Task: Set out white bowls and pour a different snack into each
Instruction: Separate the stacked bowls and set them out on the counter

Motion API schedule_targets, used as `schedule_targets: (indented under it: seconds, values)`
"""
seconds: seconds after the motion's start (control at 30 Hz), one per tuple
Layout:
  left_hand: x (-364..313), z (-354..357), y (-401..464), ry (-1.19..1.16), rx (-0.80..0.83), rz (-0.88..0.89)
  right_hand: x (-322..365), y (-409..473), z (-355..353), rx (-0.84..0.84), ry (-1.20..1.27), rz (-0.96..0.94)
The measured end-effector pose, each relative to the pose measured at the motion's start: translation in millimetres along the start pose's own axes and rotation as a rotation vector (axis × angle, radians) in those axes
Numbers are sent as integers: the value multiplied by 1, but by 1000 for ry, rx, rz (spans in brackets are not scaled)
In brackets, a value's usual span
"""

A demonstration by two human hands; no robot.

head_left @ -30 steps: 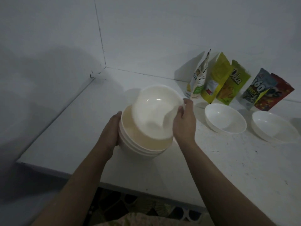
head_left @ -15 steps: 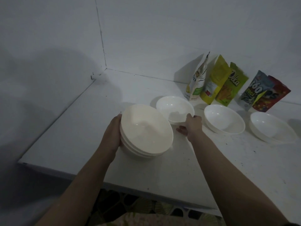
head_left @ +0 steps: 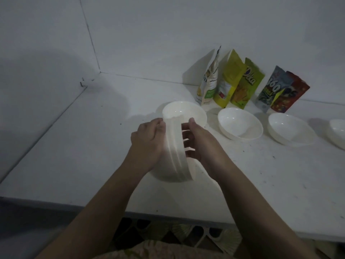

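White walls and a white desk (head_left: 78,146) frame a dim scene in which a nested stack of bowls (head_left: 174,150) is held tipped on edge above the near desk, cupped from the left by the left hand (head_left: 147,143) while the right hand (head_left: 197,144) has its fingers spread against the rightmost bowl's face. A slip and a clatter onto the desk could be caused by so steep a tilt if one bowl is pried free carelessly. The right hand's grip is partly hidden behind the rim, a far-right bowl (head_left: 338,132) is cut off, and the snack bags (head_left: 248,85) by the far wall are poorly lit.
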State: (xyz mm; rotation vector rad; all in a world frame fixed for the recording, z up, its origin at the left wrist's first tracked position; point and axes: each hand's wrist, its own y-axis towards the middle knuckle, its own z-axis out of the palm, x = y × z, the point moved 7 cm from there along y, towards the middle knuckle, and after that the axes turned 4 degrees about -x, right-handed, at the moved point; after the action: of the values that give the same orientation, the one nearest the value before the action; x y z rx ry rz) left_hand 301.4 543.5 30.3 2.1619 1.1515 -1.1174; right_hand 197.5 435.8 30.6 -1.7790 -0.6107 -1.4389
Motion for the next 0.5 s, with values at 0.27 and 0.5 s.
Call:
schedule_targets:
  seconds: [0.27, 0.5]
  values:
    - [-40, 11, -15, 186, 164, 150, 2, -6, -12, -74, -53, 2]
    - [-52, 1, -19, 210, 125, 193, 0, -7, -10, -41, -39, -85]
